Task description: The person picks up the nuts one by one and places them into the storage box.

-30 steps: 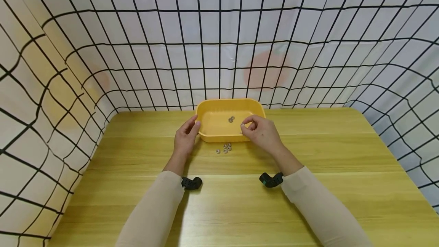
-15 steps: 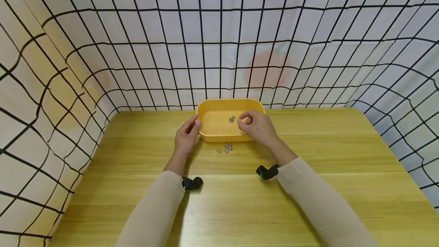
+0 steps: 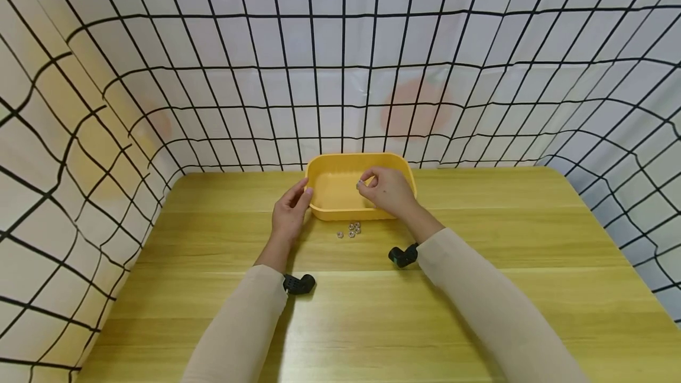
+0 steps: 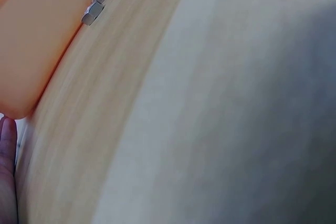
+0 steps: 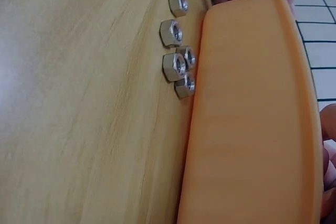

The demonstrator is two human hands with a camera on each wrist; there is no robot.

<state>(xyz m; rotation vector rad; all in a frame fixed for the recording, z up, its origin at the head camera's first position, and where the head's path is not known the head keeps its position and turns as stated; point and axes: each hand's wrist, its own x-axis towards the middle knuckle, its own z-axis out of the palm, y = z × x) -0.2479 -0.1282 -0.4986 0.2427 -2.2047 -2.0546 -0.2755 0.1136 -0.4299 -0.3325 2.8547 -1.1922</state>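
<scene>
My right hand (image 3: 391, 191) is over the yellow tray (image 3: 351, 215), thumb and index finger pinching a small metal hex nut (image 3: 360, 182). The tray's left end is held by my left hand (image 3: 288, 213), thumb at the rim and fingers against the outer side. Several loose hex nuts (image 5: 173, 67) lie on the table just in front of the tray's near wall, one a little apart from the others. The nuts inside the tray are hidden behind my right fingers. In the left wrist view, a few nuts (image 4: 93, 13) show beside the tray wall.
A wood-grain table (image 3: 351, 324) lies under everything. Black wire mesh (image 3: 340, 68) stands along the back and both sides, close behind the tray. Each wrist wears a black camera (image 3: 402, 256).
My right hand has moved left and slightly farther back over the tray, still pinching the nut, and now covers the nuts seen inside before. My left hand stays at the tray's left end.
</scene>
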